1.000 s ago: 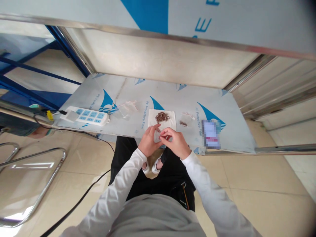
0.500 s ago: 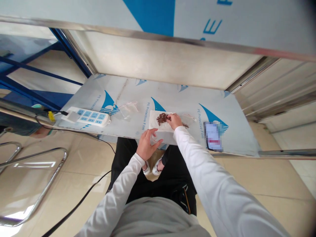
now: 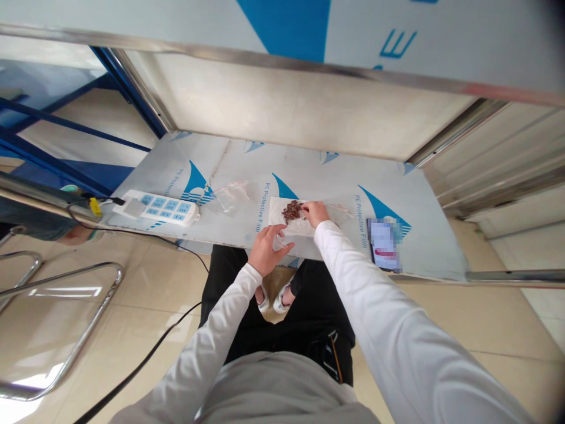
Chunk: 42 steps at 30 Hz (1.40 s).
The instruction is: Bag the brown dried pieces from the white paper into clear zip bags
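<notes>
A pile of small reddish-brown pieces (image 3: 292, 212), too small to identify, lies on a white sheet (image 3: 274, 213) on the table. My right hand (image 3: 315, 213) is at the pile's right edge, its fingertips pinched together on a few of the pieces. My left hand (image 3: 268, 250) is nearer the table's front edge, below the sheet. Its thumb and fingers curve around something thin and see-through that looks like a clear plastic bag (image 3: 283, 240). Part of another clear bag (image 3: 343, 211) shows just right of my right hand.
More clear plastic bags (image 3: 232, 197) lie left of the sheet. A white power strip (image 3: 170, 211) with a plugged-in black cable sits at the left, and a phone (image 3: 384, 244) at the right front edge. An upper shelf (image 3: 185, 20) overhangs the table. Another person's hand (image 3: 76, 235) shows at far left.
My right hand has shifted slightly at the pile, with fingertips now closer together. My left hand keeps its curved grip. The whole view has moved a little.
</notes>
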Tool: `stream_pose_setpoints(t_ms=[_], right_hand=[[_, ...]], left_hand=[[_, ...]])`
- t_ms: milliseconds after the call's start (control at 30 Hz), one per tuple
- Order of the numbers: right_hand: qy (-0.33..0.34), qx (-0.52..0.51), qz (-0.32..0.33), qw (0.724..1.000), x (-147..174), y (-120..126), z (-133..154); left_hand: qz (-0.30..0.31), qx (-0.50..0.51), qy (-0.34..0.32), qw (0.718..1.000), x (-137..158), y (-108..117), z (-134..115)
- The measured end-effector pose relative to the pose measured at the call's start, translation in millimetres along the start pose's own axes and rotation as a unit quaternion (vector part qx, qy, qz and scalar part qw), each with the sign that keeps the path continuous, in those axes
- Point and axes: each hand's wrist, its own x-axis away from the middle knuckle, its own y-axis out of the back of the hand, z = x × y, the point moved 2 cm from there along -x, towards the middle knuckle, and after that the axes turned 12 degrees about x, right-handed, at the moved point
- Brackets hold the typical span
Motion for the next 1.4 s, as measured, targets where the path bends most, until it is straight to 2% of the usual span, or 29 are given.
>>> stream_pose_setpoints(t_ms=[133, 233, 333, 400, 467, 667, 867, 1000, 1067, 1233, 1400], right_hand=[[-0.01, -0.03, -0.025, 0.999, 5, 9, 3], [-0.004, -0.067, -0.052, 0.996, 22, 29, 15], [0.056, -0.172, -0.064, 0.981, 54, 59, 35], [0.121, -0.239, -0.032, 0.963, 75, 77, 50], [0.16, -0.252, 0.0, 0.954, 88, 91, 60], [0.221, -0.169, 0.036, 0.96, 89, 109, 66], [0.313, 0.053, 0.044, 0.947, 96, 130, 82], [0.323, 0.103, 0.073, 0.938, 97, 136, 86], [0.314, 0.073, 0.083, 0.943, 94, 134, 83], [0.245, -0.015, 0.081, 0.966, 92, 126, 71], [0.217, -0.053, 0.067, 0.972, 103, 126, 77]], left_hand=[[-0.007, 0.0, -0.006, 1.0, -7, -2, 6], [-0.024, -0.003, -0.016, 1.0, -12, -2, 6], [-0.04, 0.001, -0.032, 0.999, -16, -2, 3], [-0.05, 0.017, -0.049, 0.997, -19, -3, -1], [-0.055, 0.043, -0.068, 0.995, -20, -6, -7], [-0.058, 0.099, -0.089, 0.989, -20, -13, -20], [-0.07, 0.115, -0.088, 0.987, -21, -21, -23], [-0.081, 0.136, -0.091, 0.983, -20, -26, -26], [-0.082, 0.138, -0.096, 0.982, -19, -28, -28], [-0.097, 0.125, -0.079, 0.984, -18, -35, -32], [-0.113, 0.148, -0.078, 0.979, -14, -39, -32]])
